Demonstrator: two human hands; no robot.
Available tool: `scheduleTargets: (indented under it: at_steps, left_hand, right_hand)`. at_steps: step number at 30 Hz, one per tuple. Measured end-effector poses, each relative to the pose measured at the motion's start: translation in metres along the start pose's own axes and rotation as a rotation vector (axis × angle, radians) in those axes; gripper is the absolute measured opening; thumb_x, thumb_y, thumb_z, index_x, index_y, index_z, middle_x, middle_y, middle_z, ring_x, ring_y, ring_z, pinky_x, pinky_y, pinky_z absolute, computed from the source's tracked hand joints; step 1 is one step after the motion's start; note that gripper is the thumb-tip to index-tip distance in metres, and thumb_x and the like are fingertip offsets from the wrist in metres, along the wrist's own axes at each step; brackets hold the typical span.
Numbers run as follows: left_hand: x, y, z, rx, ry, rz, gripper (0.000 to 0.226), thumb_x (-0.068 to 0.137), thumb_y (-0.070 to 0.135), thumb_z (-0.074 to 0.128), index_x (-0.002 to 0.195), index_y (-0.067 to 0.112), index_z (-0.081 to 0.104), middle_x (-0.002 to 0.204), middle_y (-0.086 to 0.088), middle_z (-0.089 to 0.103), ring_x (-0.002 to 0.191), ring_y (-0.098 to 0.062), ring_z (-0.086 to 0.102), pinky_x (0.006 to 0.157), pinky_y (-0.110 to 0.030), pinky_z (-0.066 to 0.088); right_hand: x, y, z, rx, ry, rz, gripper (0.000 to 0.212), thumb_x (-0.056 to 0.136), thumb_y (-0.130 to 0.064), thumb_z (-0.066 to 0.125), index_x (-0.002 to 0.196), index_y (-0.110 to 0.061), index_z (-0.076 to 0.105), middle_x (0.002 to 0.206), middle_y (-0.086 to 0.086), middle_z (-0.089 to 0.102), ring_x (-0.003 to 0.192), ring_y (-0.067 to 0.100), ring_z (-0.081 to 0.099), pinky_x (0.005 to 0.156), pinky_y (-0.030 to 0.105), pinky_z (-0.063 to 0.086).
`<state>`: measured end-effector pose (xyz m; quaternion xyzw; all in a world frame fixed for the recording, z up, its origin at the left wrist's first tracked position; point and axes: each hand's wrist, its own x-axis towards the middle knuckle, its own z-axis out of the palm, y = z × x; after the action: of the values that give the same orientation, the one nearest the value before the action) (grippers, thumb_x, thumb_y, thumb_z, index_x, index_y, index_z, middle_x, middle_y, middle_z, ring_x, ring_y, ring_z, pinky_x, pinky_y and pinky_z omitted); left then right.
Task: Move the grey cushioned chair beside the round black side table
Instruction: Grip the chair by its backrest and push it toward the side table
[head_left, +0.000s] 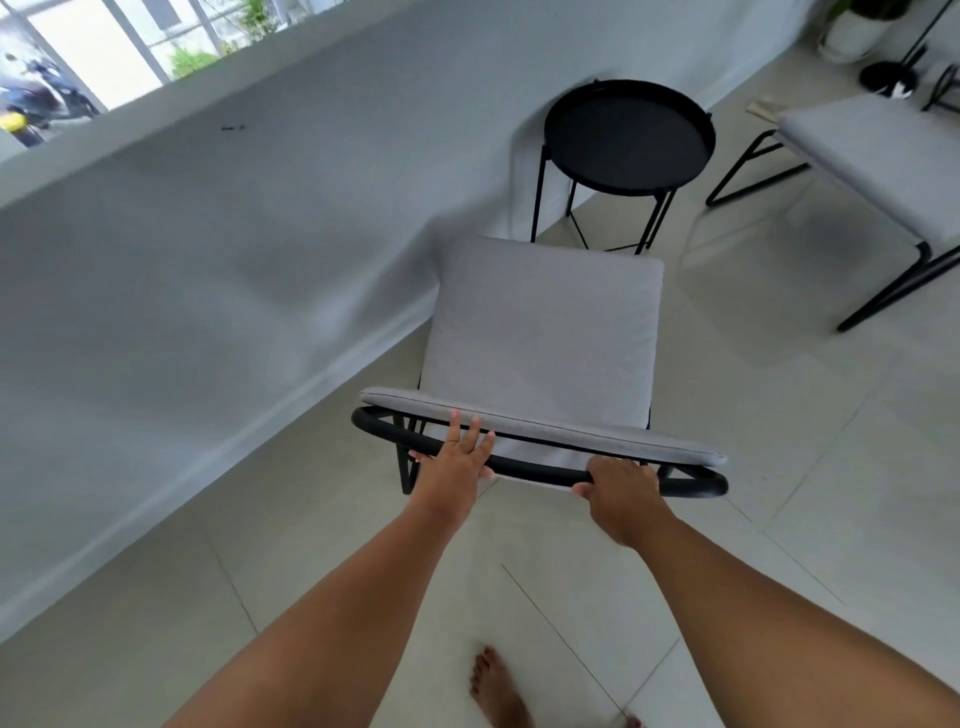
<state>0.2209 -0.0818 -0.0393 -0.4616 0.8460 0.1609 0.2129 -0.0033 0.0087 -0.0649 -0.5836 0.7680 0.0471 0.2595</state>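
The grey cushioned chair (540, 332) stands on the tiled floor in front of me, its seat pointing away toward the round black side table (628, 137). The table stands against the low wall, just past the seat's front edge. My right hand (621, 486) is wrapped around the black tube of the chair's backrest. On the same tube, further left, rests my left hand (457, 457), with its fingers spread over the tube and the back cushion's edge.
A low grey wall (234, 260) runs along the chair's left side. A second grey chair (878, 166) stands right of the table. A white plant pot (852, 31) and a black lamp base (888, 78) sit at the far right. My bare foot (498, 691) is below.
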Motion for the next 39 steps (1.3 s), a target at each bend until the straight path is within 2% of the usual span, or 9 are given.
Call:
scheduleTargets:
  at_steps: [9, 12, 13, 15, 22, 28, 30, 35, 39]
  left_hand:
    - [0.021, -0.053, -0.015, 0.068, -0.063, 0.136, 0.056, 0.097, 0.007, 0.049, 0.147, 0.023, 0.029, 0.162, -0.011, -0.007, 0.147, -0.032, -0.017, 0.099, -0.073, 0.032]
    - [0.022, -0.056, -0.011, 0.072, -0.060, 0.153, 0.033, 0.099, 0.023, 0.048, 0.130, 0.016, 0.040, 0.144, -0.011, 0.038, 0.143, -0.035, 0.020, 0.093, -0.060, 0.047]
    - [0.022, -0.058, -0.011, 0.042, -0.045, 0.159, 0.028, 0.099, 0.026, 0.049, 0.124, 0.015, 0.042, 0.129, -0.009, 0.048, 0.132, -0.032, 0.037, 0.088, -0.054, 0.051]
    - [0.024, -0.061, -0.012, 0.033, -0.016, 0.204, 0.025, 0.098, 0.028, 0.049, 0.119, 0.014, 0.043, 0.113, -0.007, 0.053, 0.109, -0.026, 0.048, 0.079, -0.046, 0.055]
    - [0.031, -0.074, -0.034, 0.293, -0.006, 0.401, 0.031, 0.101, 0.036, 0.043, 0.118, 0.011, 0.046, 0.103, -0.010, 0.062, 0.093, -0.028, 0.059, 0.069, -0.041, 0.051]
    - [0.034, -0.105, -0.045, 0.591, -0.001, 0.585, 0.031, 0.102, 0.037, 0.037, 0.117, 0.011, 0.047, 0.093, -0.006, 0.064, 0.080, -0.026, 0.063, 0.074, -0.039, 0.039]
    - [0.033, -0.120, -0.047, 0.593, 0.001, 0.632, 0.031, 0.102, 0.038, 0.037, 0.115, 0.011, 0.047, 0.089, -0.005, 0.064, 0.077, -0.025, 0.062, 0.076, -0.039, 0.038]
    - [0.033, -0.164, -0.046, 0.513, -0.026, 0.683, 0.031, 0.101, 0.036, 0.041, 0.117, 0.010, 0.047, 0.086, -0.006, 0.063, 0.074, -0.026, 0.061, 0.055, -0.036, 0.034]
    - [0.030, -0.210, -0.051, 0.517, -0.031, 0.737, 0.029, 0.100, 0.035, 0.045, 0.117, 0.012, 0.046, 0.088, -0.006, 0.065, 0.077, -0.026, 0.063, 0.055, -0.035, 0.036]
  right_hand:
    - [0.012, -0.042, -0.007, -0.090, -0.083, 0.051, 0.024, 0.100, -0.042, 0.038, 0.104, -0.021, 0.051, 0.109, 0.002, 0.063, 0.104, 0.025, 0.057, 0.089, 0.043, 0.034]
    - [0.014, -0.044, -0.012, -0.114, -0.191, 0.072, 0.033, 0.100, -0.045, 0.034, 0.111, -0.019, 0.051, 0.114, 0.004, 0.063, 0.107, 0.027, 0.057, 0.096, 0.047, 0.033]
    - [0.014, -0.046, -0.014, -0.104, -0.219, 0.085, 0.037, 0.100, -0.048, 0.033, 0.112, -0.019, 0.051, 0.115, 0.005, 0.063, 0.109, 0.028, 0.057, 0.099, 0.048, 0.032]
    - [0.014, -0.048, -0.017, -0.079, -0.250, 0.116, 0.045, 0.097, -0.056, 0.033, 0.116, -0.019, 0.052, 0.117, 0.005, 0.064, 0.113, 0.028, 0.056, 0.105, 0.050, 0.029]
    - [0.019, -0.059, -0.030, -0.009, -0.315, 0.184, 0.055, 0.092, -0.068, 0.035, 0.117, -0.022, 0.055, 0.123, 0.002, 0.064, 0.121, 0.026, 0.054, 0.108, 0.052, 0.024]
    - [0.014, -0.096, -0.030, 0.059, -0.348, 0.228, 0.058, 0.092, -0.066, 0.038, 0.122, -0.020, 0.056, 0.132, 0.005, 0.059, 0.129, 0.027, 0.048, 0.113, 0.055, 0.016]
    - [0.012, -0.112, -0.028, 0.079, -0.365, 0.248, 0.060, 0.093, -0.066, 0.039, 0.125, -0.019, 0.054, 0.133, 0.005, 0.058, 0.131, 0.027, 0.047, 0.113, 0.055, 0.016]
    - [0.008, -0.158, -0.018, 0.132, -0.364, 0.315, 0.060, 0.093, -0.065, 0.039, 0.126, -0.018, 0.054, 0.134, 0.004, 0.058, 0.130, 0.026, 0.048, 0.113, 0.052, 0.019]
    - [0.008, -0.208, -0.004, 0.169, -0.333, 0.378, 0.055, 0.093, -0.065, 0.039, 0.118, -0.020, 0.056, 0.128, 0.002, 0.061, 0.126, 0.024, 0.051, 0.112, 0.051, 0.021]
